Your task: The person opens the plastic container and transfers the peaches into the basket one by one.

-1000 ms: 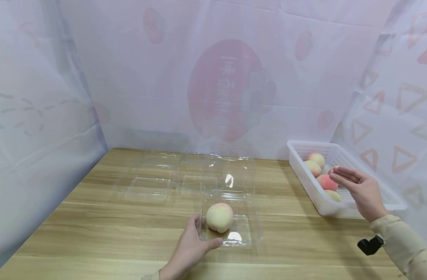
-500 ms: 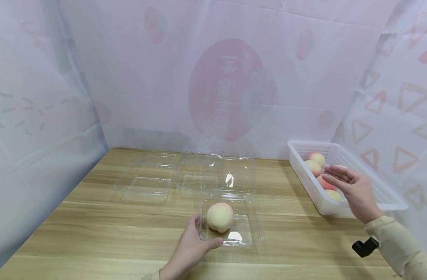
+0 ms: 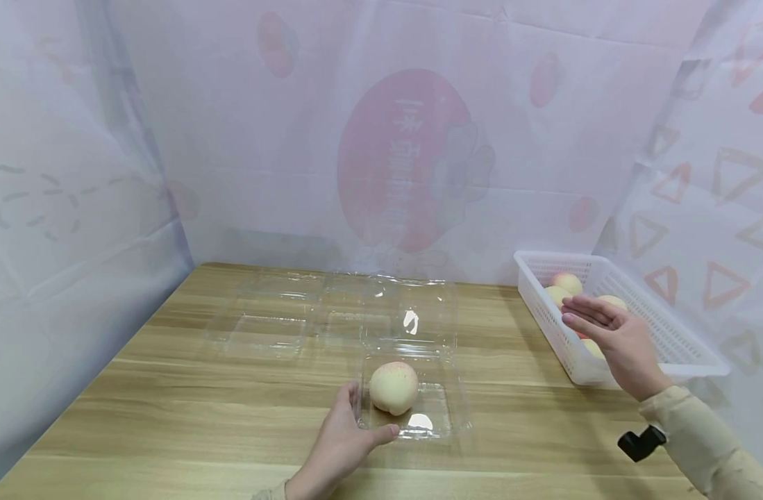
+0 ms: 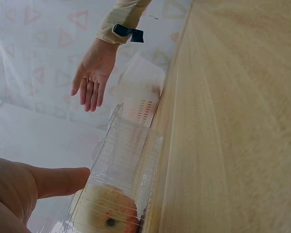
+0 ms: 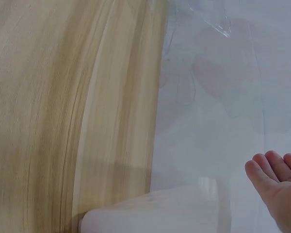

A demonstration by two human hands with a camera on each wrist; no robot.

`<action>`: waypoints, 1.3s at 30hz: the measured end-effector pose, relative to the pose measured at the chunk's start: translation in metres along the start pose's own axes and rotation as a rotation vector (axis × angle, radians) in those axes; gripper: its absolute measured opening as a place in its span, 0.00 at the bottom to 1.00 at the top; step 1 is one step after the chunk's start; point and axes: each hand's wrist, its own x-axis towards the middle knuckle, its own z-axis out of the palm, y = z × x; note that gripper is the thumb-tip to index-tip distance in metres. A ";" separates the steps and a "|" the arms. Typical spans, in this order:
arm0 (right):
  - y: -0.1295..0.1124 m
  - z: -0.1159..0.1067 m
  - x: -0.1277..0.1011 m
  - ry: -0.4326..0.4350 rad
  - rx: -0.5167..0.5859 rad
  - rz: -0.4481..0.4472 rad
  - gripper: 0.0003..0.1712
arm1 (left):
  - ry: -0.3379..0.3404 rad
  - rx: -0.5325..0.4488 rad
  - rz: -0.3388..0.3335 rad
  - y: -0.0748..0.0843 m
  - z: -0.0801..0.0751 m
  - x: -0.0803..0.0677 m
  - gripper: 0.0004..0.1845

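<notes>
A pale peach (image 3: 393, 389) with a pink blush sits in the left part of a clear plastic clamshell box (image 3: 434, 410), whose lid (image 3: 409, 316) is laid back away from me. My left hand (image 3: 344, 437) holds this box by its near left corner, thumb along the front rim and fingers at the left side. In the left wrist view, the thumb (image 4: 63, 181) reaches to the rim beside the peach (image 4: 106, 208). My right hand (image 3: 615, 344) hovers over the near left side of a white basket (image 3: 546, 340), fingers extended and nothing held. It partly hides the peaches (image 3: 567, 282) inside.
More open clear clamshell boxes (image 3: 265, 333) lie at the back left of the wooden table (image 3: 200, 417). Printed white cloth (image 3: 281, 173) encloses the back and sides. A black wrist device (image 3: 641, 443) sticks out from the right sleeve.
My right hand has moved left over the basket, uncovering a peach to its right and covering others. My left hand, the box and its peach stay in place.
</notes>
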 end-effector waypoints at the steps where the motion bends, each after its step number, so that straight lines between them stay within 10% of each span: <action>1: 0.001 0.003 0.000 0.005 -0.014 0.002 0.27 | 0.001 0.001 -0.003 0.000 0.000 0.000 0.55; 22: 0.017 0.060 -0.006 -0.134 -0.173 0.085 0.29 | -0.012 -0.013 -0.006 0.000 -0.002 0.000 0.55; 39: 0.027 0.116 -0.008 -0.298 -0.100 0.107 0.30 | -0.010 -0.015 -0.013 0.001 -0.001 -0.001 0.56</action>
